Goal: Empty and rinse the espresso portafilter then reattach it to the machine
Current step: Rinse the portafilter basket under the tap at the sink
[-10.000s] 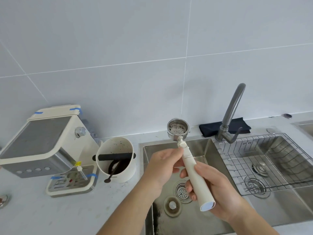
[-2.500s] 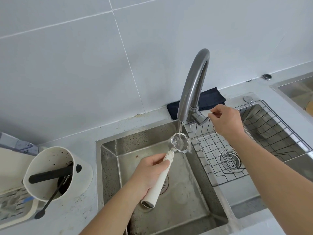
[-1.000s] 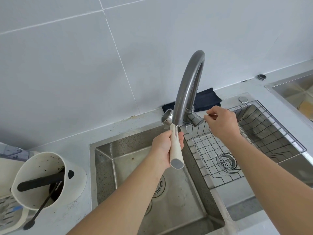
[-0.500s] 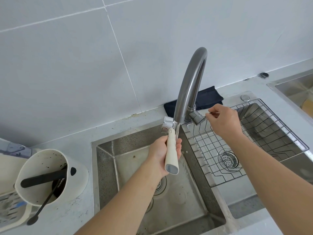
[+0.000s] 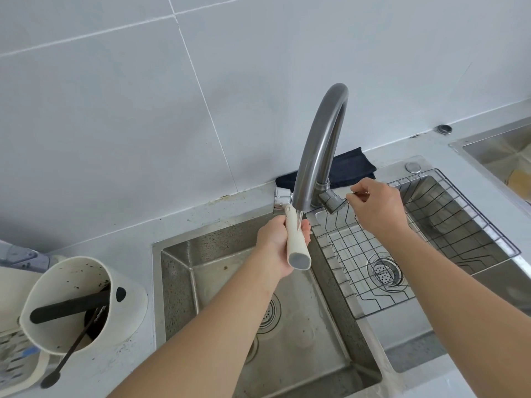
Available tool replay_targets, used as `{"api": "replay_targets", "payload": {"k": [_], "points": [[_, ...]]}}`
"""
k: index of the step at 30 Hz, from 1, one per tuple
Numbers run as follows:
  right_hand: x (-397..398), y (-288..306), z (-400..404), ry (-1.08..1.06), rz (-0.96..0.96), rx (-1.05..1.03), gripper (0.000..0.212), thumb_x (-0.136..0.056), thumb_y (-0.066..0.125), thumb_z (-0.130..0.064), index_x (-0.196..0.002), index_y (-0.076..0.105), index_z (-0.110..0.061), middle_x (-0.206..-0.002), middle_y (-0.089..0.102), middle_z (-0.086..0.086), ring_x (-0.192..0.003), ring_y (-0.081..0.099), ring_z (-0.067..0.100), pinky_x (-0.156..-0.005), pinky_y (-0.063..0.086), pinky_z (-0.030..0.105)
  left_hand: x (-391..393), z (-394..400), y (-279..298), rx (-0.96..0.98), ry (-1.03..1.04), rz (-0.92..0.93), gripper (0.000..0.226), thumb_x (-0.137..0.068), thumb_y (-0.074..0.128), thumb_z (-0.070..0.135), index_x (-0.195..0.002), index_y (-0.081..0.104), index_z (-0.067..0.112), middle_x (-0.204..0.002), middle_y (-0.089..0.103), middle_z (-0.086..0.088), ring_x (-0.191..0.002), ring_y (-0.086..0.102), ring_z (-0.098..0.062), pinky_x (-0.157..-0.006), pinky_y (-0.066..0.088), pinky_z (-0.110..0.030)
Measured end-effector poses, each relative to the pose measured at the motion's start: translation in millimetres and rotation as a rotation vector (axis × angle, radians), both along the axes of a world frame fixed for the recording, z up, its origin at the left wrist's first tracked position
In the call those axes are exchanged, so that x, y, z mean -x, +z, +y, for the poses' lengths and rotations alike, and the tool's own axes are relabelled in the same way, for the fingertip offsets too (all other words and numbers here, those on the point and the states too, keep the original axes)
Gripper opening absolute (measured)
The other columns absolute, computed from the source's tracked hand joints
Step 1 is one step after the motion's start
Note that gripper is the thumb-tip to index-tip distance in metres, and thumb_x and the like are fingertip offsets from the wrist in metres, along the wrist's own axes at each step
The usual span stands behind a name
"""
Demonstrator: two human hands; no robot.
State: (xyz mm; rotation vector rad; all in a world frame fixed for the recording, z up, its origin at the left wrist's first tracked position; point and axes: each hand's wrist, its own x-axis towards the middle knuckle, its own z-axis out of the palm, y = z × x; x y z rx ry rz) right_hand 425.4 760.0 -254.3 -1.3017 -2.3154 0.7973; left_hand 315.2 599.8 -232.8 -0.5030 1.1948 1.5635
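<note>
My left hand [image 5: 275,239] grips the cream handle of the portafilter [image 5: 297,242]. Its metal basket head [image 5: 282,197] points away from me and sits partly behind the spout of the grey curved faucet [image 5: 319,145]. A thin stream of water runs from the spout onto the handle near my fingers. My right hand [image 5: 376,206] pinches the thin faucet lever [image 5: 357,193] beside the faucet base. The left sink basin [image 5: 178,271] lies below the portafilter. Only a corner of the cream espresso machine [image 5: 11,282] shows at the far left.
A cream knock box [image 5: 126,314] with a black bar and a dark spoon stands left of the sink. A wire rack [image 5: 459,214] sits in the right basin over a drain. A dark cloth [image 5: 347,166] lies behind the faucet. Another sink [image 5: 500,145] is at far right.
The portafilter, held basket-up under the stream 2.5 s ago, is now tipped away, handle toward me and head behind the spout. My right hand stays on the faucet lever.
</note>
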Motion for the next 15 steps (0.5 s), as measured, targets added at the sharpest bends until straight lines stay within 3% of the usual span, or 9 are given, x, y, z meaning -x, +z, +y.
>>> {"api": "replay_targets", "payload": {"k": [5, 8, 10, 12, 15], "points": [[-1, 0, 0, 0.000, 0.002, 0.009, 0.012, -0.092, 0.063, -0.019, -0.098, 0.069, -0.010, -0.082, 0.071, 0.006, -0.082, 0.068, 0.025, -0.073, 0.055, 0.034, 1, 13, 1, 0.029, -0.007, 0.032, 0.020, -0.090, 0.052, 0.003, -0.107, 0.062, 0.002, -0.089, 0.061, -0.014, -0.048, 0.059, -0.015, -0.041, 0.050, -0.022], [-1, 0, 0, 0.003, 0.001, 0.010, 0.012, -0.092, 0.063, -0.019, -0.098, 0.069, -0.010, -0.081, 0.071, 0.006, -0.081, 0.068, 0.025, -0.073, 0.055, 0.033, -2, 12, 0, 0.060, -0.090, 0.085, 0.009, -0.090, 0.055, 0.008, -0.088, 0.063, 0.004, -0.068, 0.063, -0.010, -0.048, 0.056, -0.016, -0.045, 0.050, -0.024], [-1, -1, 1, -0.001, 0.003, 0.012, 0.012, -0.092, 0.063, -0.019, -0.098, 0.069, -0.010, -0.080, 0.069, 0.004, -0.082, 0.068, 0.025, -0.072, 0.053, 0.031, -5, 9, 0, 0.065, -0.131, 0.113, 0.015, -0.091, 0.057, 0.012, -0.080, 0.062, 0.005, -0.055, 0.063, -0.008, -0.050, 0.057, -0.018, -0.051, 0.051, -0.027], [-1, -1, 1, 0.000, 0.007, 0.007, 0.012, -0.092, 0.063, -0.019, -0.098, 0.069, -0.010, -0.080, 0.070, 0.005, -0.081, 0.068, 0.025, -0.071, 0.052, 0.030, -9, 4, -1, 0.072, -0.146, 0.132, 0.020, -0.094, 0.057, 0.017, -0.082, 0.062, 0.002, -0.055, 0.064, -0.010, -0.053, 0.061, -0.019, -0.050, 0.054, -0.029], [-1, -2, 2, -0.001, 0.006, 0.003, 0.012, -0.092, 0.063, -0.019, -0.097, 0.069, -0.010, -0.082, 0.072, 0.008, -0.081, 0.069, 0.026, -0.070, 0.052, 0.030, -15, -6, -4, 0.089, -0.199, 0.159, 0.024, -0.096, 0.056, 0.024, -0.101, 0.063, 0.001, -0.073, 0.065, -0.013, -0.052, 0.063, -0.017, -0.044, 0.052, -0.024]]}}
